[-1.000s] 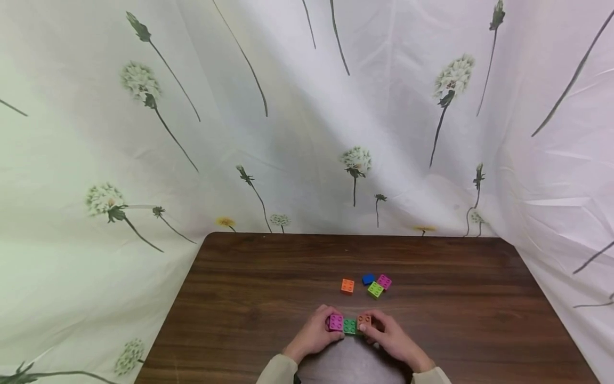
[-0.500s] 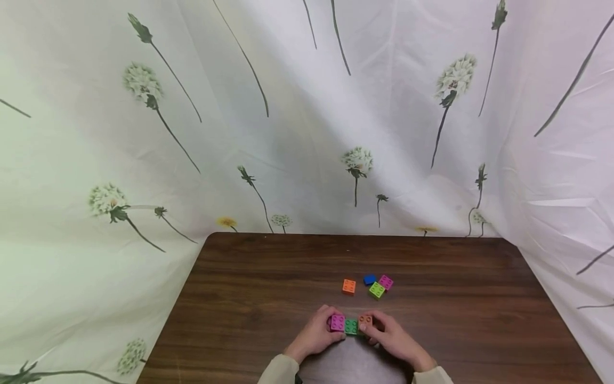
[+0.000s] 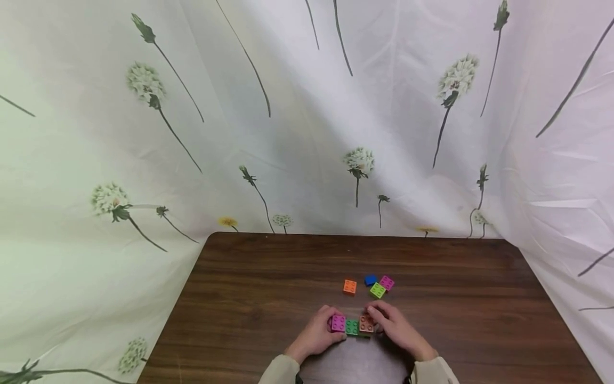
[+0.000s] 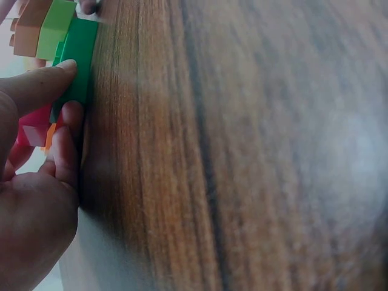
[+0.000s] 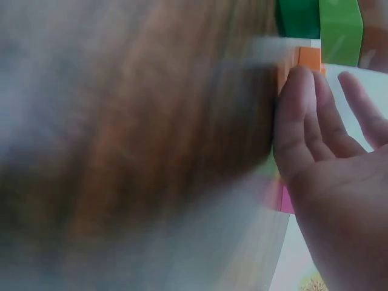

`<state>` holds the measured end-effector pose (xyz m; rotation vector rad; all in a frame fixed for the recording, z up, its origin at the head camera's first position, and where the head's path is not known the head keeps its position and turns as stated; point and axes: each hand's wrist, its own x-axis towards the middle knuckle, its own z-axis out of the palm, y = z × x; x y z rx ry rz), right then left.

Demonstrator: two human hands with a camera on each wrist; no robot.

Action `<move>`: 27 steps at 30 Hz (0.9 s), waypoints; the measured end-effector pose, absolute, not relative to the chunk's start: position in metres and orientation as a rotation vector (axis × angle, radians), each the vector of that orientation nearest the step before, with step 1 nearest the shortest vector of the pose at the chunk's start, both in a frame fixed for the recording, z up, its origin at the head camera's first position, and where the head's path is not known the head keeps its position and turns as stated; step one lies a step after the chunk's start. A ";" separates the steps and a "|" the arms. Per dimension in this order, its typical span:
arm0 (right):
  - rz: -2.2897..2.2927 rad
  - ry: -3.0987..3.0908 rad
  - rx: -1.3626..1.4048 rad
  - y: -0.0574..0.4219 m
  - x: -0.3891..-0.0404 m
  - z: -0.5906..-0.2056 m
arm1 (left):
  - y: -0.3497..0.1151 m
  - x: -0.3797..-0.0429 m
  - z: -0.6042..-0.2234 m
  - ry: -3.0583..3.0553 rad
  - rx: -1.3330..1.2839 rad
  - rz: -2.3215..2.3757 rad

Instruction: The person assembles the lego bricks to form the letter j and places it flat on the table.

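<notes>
My left hand (image 3: 316,332) grips the left end of a small toy brick build standing on the table. Its long dark green brick (image 4: 82,54) lies at the bottom, with the thumb on its side. On top, a magenta brick (image 3: 338,323) sits at the left end. At the right end a light green brick (image 4: 57,30) carries a brown brick (image 3: 366,323); green studs show between the two ends. My right hand (image 3: 397,329) is just right of the brown brick, fingers extended and apart from the build in the right wrist view, holding nothing.
Beyond the hands lie several loose bricks: an orange one (image 3: 349,287), a blue one (image 3: 370,280), a lime one (image 3: 378,290) and another magenta one (image 3: 387,282). The dark wooden table (image 3: 249,298) ends at a white flowered cloth (image 3: 307,160) behind.
My right hand has let go of the brown brick and drawn slightly right, its fingers straightening. The left hand keeps its grip on the build.
</notes>
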<state>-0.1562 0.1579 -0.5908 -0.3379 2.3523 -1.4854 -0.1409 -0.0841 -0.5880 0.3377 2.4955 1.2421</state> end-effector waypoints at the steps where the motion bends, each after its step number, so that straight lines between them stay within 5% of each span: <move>1: -1.484 2.377 -0.322 0.158 -0.158 -0.590 | -0.084 -0.141 -0.588 2.496 0.338 1.244; 27: -0.954 2.727 -0.598 0.117 -0.207 -0.567 | -0.085 -0.141 -0.590 2.493 0.350 1.253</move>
